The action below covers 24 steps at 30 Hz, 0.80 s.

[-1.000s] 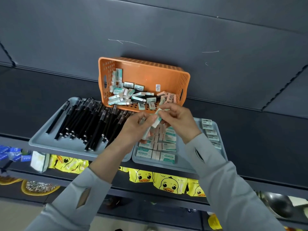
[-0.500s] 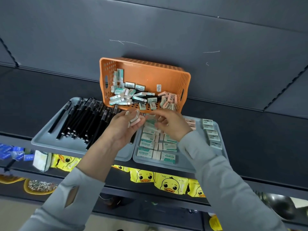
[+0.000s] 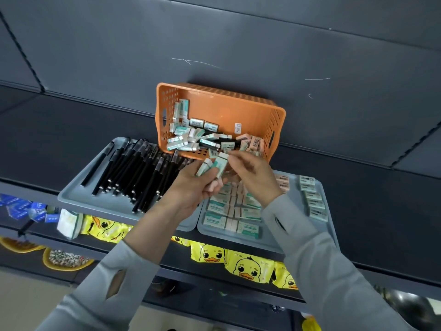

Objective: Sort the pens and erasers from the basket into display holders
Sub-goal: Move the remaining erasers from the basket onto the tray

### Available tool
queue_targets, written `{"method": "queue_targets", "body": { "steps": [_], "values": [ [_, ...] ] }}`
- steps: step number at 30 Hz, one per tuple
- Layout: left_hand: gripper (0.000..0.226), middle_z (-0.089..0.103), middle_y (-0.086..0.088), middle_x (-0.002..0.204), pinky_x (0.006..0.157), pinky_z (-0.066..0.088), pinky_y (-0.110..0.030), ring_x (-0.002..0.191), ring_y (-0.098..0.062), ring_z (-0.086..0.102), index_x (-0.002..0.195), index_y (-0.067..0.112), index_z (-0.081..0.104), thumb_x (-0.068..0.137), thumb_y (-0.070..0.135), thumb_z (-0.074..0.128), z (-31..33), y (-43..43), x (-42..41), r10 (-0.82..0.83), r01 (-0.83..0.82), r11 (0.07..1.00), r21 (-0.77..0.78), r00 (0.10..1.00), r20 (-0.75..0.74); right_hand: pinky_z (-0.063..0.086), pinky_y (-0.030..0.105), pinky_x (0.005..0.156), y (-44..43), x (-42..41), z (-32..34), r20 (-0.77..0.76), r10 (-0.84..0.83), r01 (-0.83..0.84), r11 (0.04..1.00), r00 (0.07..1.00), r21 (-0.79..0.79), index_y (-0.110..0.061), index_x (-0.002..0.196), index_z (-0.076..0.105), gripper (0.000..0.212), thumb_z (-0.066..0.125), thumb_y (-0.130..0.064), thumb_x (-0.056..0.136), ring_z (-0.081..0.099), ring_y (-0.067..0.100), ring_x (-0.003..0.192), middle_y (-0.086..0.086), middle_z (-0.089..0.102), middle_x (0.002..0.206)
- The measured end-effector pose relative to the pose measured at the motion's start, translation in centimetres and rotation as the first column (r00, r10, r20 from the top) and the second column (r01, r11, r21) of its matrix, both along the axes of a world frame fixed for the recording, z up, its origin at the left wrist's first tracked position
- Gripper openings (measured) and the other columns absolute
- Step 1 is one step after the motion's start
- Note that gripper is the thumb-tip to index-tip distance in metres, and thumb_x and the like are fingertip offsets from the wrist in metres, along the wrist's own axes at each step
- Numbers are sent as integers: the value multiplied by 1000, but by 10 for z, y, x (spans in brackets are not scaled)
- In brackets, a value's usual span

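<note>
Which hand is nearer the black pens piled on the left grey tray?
Left. The left hand, holding green-and-white erasers, overlaps the black pens at their right edge; the right hand is further right, over the grey eraser tray.

The right hand covers the eraser tray's far rows. The left hand hides much of the erasers it grips. The basket sticker is unreadably small. The right edge crops a metal bowl.
</note>
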<state>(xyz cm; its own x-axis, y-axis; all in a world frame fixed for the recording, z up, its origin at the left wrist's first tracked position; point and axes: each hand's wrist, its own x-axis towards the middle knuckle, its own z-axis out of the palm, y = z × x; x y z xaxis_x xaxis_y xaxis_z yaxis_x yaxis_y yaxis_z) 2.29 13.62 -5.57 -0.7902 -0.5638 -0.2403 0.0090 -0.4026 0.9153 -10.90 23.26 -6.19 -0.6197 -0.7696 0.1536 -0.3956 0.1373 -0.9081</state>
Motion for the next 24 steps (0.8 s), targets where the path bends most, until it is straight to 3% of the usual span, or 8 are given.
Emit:
{"method": "queue_targets", "body": {
  "steps": [1, 3, 6, 9, 13, 17, 20, 24],
  "values": [
    [17, 70, -8, 84, 59, 53, -17, 76, -12, 68, 113, 9, 60, 97, 10, 54, 1, 3, -2, -23, 25, 998, -54, 999, 31, 53, 21, 69, 1, -1, 3, 138, 23, -16, 999, 990, -47, -16, 109, 69, 17, 62, -18, 94, 65, 2, 80, -3, 70, 96],
    [20, 69, 2, 70, 55, 50, -17, 63, -5, 65, 116, 15, 61, 96, 14, 56, 2, 8, -6, -41, 50, 990, -132, 997, 73, 51, 17, 62, 7, -6, 11, 244, 35, -11, 995, 969, -98, -11, 105, 69, 16, 64, -7, 91, 64, 3, 71, 4, 69, 88],
    [22, 65, 0, 83, 53, 47, -19, 68, -10, 62, 119, 17, 58, 99, 24, 50, 3, 6, -9, 15, -9, 998, -60, 996, 91, 54, 22, 66, 26, -25, 13, 267, -105, 127, 990, 958, -68, -14, 96, 64, 16, 72, -6, 84, 67, 8, 74, 5, 70, 87],
    [21, 56, -9, 98, 49, 46, -21, 72, -17, 58, 116, 10, 57, 100, 22, 49, 4, -2, -12, 96, -111, 978, 176, 991, 92, 56, 28, 74, 42, -40, 11, -15, -177, 178, 981, 984, 79, -22, 81, 68, 16, 80, -13, 77, 66, 10, 74, -4, 71, 81],
    [25, 55, -11, 94, 49, 48, -24, 68, -19, 57, 120, 5, 55, 100, 10, 40, 2, -7, -15, 126, -124, 929, 350, 992, 17, 53, 25, 83, 37, -24, 2, -307, 66, 31, 953, 949, 300, -23, 93, 74, 13, 76, -16, 81, 64, 7, 82, -6, 70, 90],
    [21, 55, -13, 97, 61, 53, -23, 85, -21, 58, 117, -2, 53, 100, -1, 39, -5, -6, -11, 63, -49, 975, 219, 996, -56, 49, 31, 77, 39, -17, -7, -483, 144, 62, 921, 864, 385, -25, 96, 72, 19, 77, -33, 79, 58, 14, 88, -4, 62, 94],
    [16, 58, -10, 94, 64, 53, -21, 93, -20, 61, 104, -4, 56, 101, 6, 43, -8, -5, -7, 31, -25, 995, 99, 997, -69, 48, 31, 82, 45, -19, -8, -525, 174, 86, 897, 833, 434, -26, 101, 71, 21, 76, -25, 81, 58, 14, 93, -5, 63, 100],
    [19, 67, -3, 95, 53, 46, -16, 81, -12, 62, 115, 11, 59, 99, 13, 50, -5, 1, -6, 27, -27, 999, 28, 1000, -14, 49, 33, 84, 36, -19, -13, -602, 160, 85, 930, 782, 358, -19, 95, 74, 15, 73, -10, 82, 59, 18, 94, -2, 66, 98]
  ]
}}
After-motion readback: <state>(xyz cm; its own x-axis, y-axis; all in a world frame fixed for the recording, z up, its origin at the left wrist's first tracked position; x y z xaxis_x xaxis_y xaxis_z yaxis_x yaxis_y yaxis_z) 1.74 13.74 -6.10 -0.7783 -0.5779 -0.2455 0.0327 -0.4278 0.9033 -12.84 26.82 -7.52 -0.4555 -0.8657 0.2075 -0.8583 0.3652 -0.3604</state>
